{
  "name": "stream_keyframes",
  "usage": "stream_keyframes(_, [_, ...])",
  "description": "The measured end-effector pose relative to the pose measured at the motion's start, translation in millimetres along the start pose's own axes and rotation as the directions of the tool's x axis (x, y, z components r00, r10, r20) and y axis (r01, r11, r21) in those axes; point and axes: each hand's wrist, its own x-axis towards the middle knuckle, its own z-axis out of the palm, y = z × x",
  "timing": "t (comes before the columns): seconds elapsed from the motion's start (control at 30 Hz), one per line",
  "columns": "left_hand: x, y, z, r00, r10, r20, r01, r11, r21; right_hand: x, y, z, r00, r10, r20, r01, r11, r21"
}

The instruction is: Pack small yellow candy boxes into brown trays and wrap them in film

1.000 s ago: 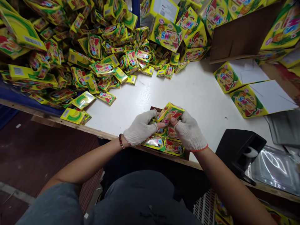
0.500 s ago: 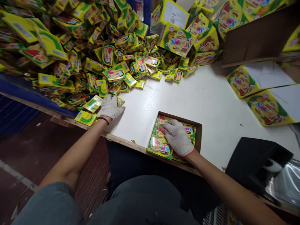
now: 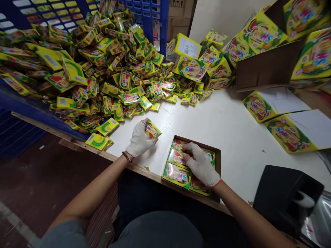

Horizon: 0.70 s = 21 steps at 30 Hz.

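In its white fingerless-style glove, my left hand (image 3: 140, 140) grips a small yellow-green TWINS packet (image 3: 153, 129) between thumb and fingers, just above the white table. My right hand (image 3: 202, 164), gloved too, lies over a shallow brown cardboard tray (image 3: 218, 162) at the table's front edge. Its fingers are bent, with the thumb apart, and touch the packets inside. Rows of TWINS packets (image 3: 177, 174) fill much of the tray; the hand hides some of them. Left of my left hand, a few loose packets (image 3: 97, 141) rest at the table edge.
A big heap of packets (image 3: 108, 65) spills from a blue plastic crate (image 3: 165, 31) onto the table (image 3: 196, 120). Printed TWINS cartons (image 3: 289, 134) stand at the right and back. A black dispenser-like object (image 3: 281, 189) sits at the front right.
My left hand has moved right, away from the loose packets, and now carries one packet towards the tray. My right hand stays over the tray, its fingers slightly lifted. The view has tilted up.
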Motion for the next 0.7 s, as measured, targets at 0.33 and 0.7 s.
stream_keyframes(0.33, [-32.5,81.8,53.0,0.898,0.23,0.375,-0.123,0.95,-0.286,39.0,-37.4,-33.9,0.989,-0.038,-0.141,0.071,0.97,0.232])
stream_keyframes(0.7, [5.8,52.5,73.2,0.736,0.326,0.593,-0.535,0.817,0.215,18.4,11.4,-34.0,0.992,0.063,-0.107,-0.07,0.995,-0.066])
